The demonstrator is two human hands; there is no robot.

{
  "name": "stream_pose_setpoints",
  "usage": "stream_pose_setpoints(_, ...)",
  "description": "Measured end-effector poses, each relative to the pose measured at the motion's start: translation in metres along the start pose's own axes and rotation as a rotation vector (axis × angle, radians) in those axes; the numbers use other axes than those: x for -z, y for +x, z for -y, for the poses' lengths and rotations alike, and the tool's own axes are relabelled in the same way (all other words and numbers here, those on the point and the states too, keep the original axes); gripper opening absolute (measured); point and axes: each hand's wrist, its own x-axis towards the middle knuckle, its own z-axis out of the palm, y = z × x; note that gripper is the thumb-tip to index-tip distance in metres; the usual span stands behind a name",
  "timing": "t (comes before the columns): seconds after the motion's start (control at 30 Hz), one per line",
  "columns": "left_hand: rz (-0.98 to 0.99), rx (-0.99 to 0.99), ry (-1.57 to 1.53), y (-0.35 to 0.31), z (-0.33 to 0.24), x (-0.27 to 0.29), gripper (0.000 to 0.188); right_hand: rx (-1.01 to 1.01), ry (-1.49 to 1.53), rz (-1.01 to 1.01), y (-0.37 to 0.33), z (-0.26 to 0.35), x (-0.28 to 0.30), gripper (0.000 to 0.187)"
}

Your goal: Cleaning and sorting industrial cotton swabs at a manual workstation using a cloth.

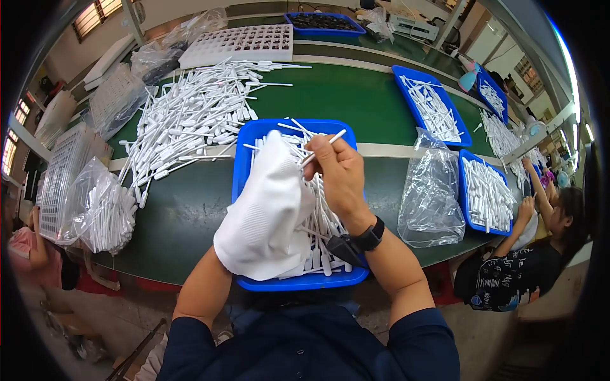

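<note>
Dark-sleeved forearms rise from six o'clock. At the centre, the left hand (270,203), gloved in white cloth, rests over white plastic sticks (321,219) in a blue tray (244,149); whether it grips anything cannot be told. Just right, the bare right hand (340,174) pinches one stick (325,145) between its fingertips. A loose pile of sticks (190,120) lies at ten o'clock, a clear bag (432,197) at three.
</note>
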Motion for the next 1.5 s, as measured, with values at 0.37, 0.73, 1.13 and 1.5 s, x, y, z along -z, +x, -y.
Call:
stream_pose_setpoints(0.37, -0.322, 0.164, -0.239, 0.005, -0.025, -0.004, 0.038, -0.060, 0.104, -0.068, 0.010, -0.007, 0.004, 0.035)
stream_pose_setpoints(0.73, -0.308, 0.364, -0.301, 0.004, -0.021, -0.004, 0.030, 0.009, 0.066, 0.025, 0.007, -0.007, 0.002, 0.033)
stream_pose_setpoints(1.13, -0.319, 0.358, -0.441, -0.015, 0.010, -0.019, 0.014, -0.042, 0.085, 0.029, 0.007, -0.009, 0.004, 0.032)
stream_pose_setpoints(1.5, -0.257, 0.335, -0.469, 0.008, -0.009, -0.005, 0.049, -0.079, 0.219, -0.001, 0.008, -0.010, 0.005, 0.033)
